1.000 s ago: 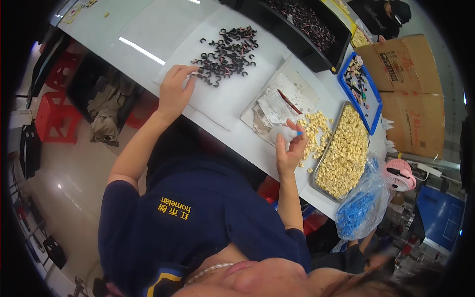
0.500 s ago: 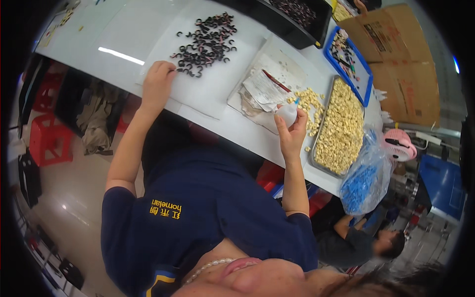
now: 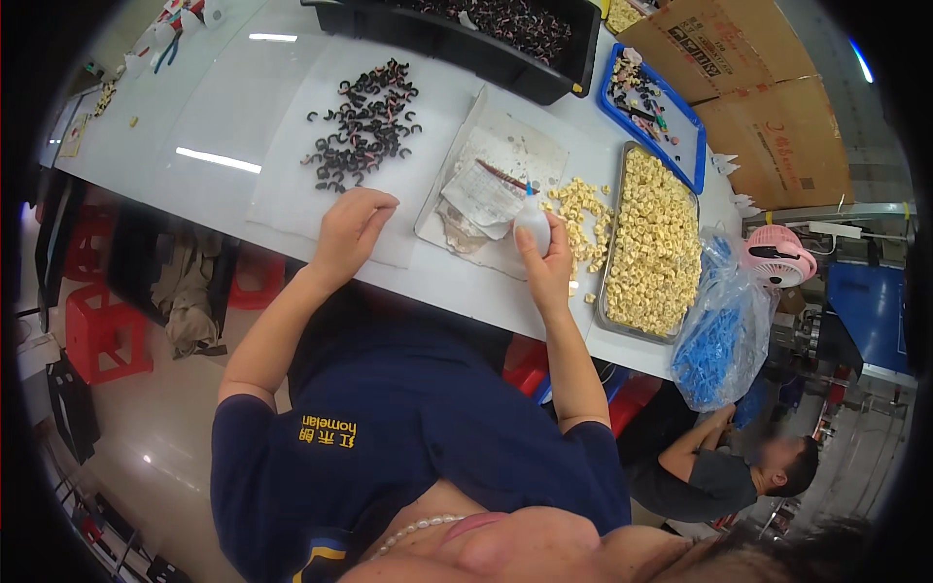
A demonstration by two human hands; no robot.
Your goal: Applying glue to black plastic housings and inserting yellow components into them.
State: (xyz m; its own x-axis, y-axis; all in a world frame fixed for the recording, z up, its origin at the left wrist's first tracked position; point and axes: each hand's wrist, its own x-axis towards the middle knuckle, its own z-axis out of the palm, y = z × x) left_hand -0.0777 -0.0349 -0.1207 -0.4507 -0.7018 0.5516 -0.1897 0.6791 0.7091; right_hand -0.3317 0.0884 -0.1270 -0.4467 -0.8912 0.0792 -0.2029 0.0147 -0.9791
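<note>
Head view: right hand (image 3: 553,264) grasps white bottle (image 3: 530,231), blue tip up, probably against drips. Bottle at hand's 11 o'clock, between thumb and fingers. Left hand (image 3: 350,233) fingers pinched; can't tell if anything's between. Black curved pieces (image 3: 364,131) at its 12 o'clock, likely spread for easy picking. Cream pieces (image 3: 651,248) at right hand's 3 o'clock.
</note>
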